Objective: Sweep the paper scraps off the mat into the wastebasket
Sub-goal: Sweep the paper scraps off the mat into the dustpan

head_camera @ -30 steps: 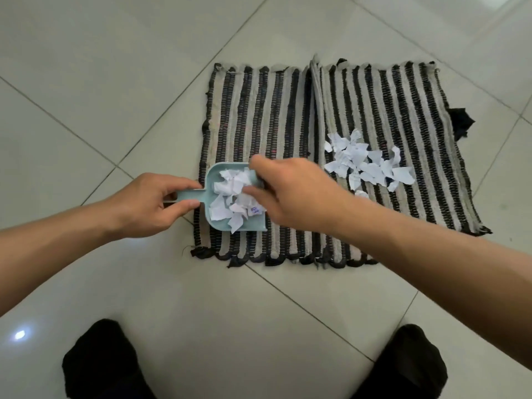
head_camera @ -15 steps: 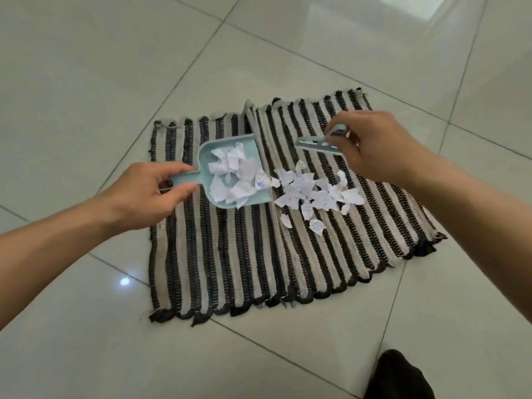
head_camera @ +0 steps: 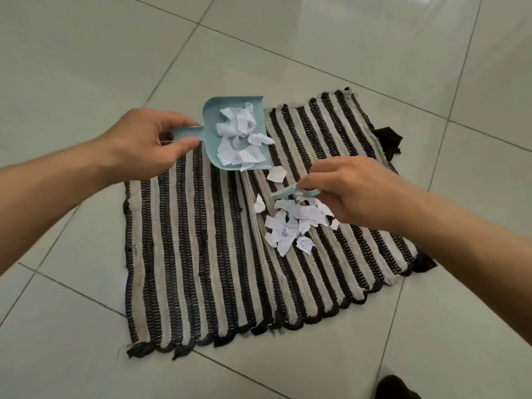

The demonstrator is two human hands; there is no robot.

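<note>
While the left hand pinches the handle of the light-blue dustpan, now lifted toward the mat's far edge with its load of scraps, the right hand has come down from above and grips the small blue brush right at the loose paper scraps lying under its fingers on the striped mat. A second sweep seems about to start; no wastebasket is in view.

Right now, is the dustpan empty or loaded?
Loaded: white paper scraps lie piled in the dustpan, which the left hand holds by its handle.
</note>
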